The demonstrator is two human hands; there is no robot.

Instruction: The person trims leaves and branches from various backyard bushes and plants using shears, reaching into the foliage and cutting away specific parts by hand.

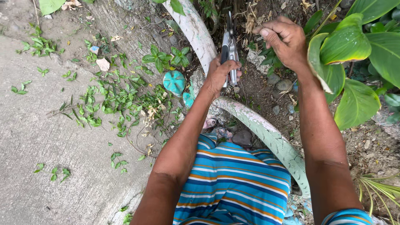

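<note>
My left hand [219,75] grips the handles of metal pruning shears [229,46], whose blades point away from me into dry stems at the top of the view. My right hand [284,39] is closed with fingers curled, pinching among dry plant stalks [251,18] just right of the shear blades. What it pinches is too small to tell. Both arms reach forward over a striped blue, orange and white shirt [235,183].
A curved pale painted border [266,133] runs between a concrete path [46,137] and the soil bed [258,89]. Cut green leaves [112,100] lie scattered on the concrete. Large green leaves [354,54] crowd the right. Small turquoise ornaments [174,82] sit by the border.
</note>
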